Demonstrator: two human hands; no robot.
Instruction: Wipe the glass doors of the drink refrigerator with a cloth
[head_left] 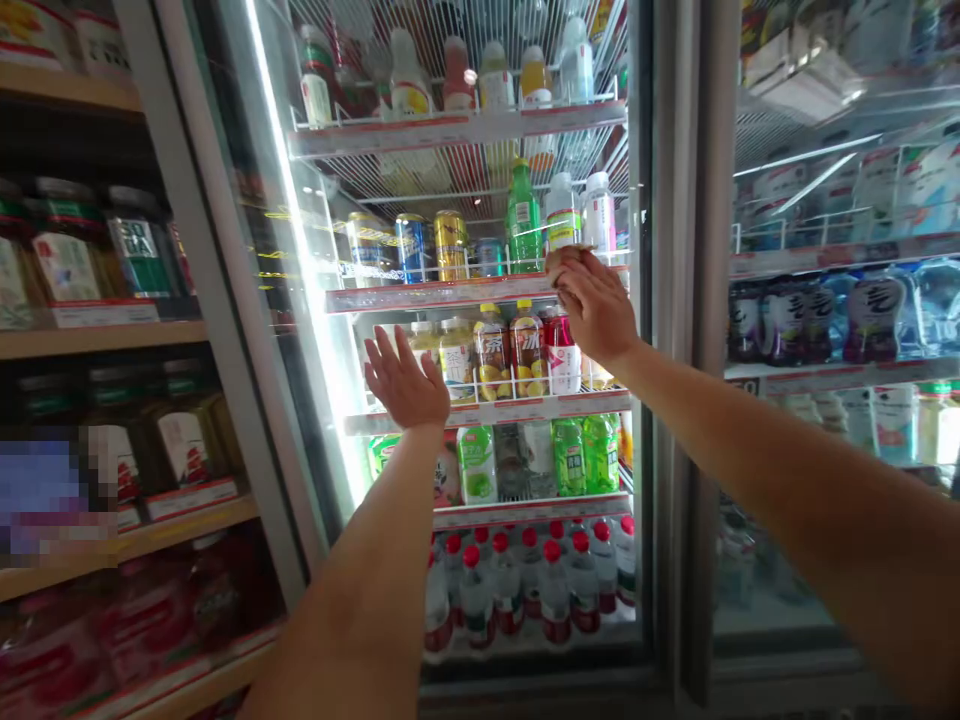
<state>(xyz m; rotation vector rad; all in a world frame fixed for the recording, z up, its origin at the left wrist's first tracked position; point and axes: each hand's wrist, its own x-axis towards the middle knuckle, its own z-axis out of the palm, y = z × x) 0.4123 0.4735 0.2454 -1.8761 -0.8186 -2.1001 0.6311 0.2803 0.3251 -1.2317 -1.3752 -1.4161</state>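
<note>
My left hand is raised with its fingers spread, palm toward the lit drinks cooler, in front of the shelf of tea bottles. It holds nothing. Higher and to the right, my right hand has its fingers bent together around a small brownish thing, too unclear to name. This hand is in front of the shelf rail, just below two white-capped bottles. Nearby on that shelf are a green bottle and a gold can. Brown tea bottles with yellow caps stand between my hands.
Red-capped water bottles fill the cooler's bottom. A metal door frame runs upright at right, with another stocked cooler beyond. Wooden shelves with dark bottles stand at left. Reflections cross the cooler's front on the left.
</note>
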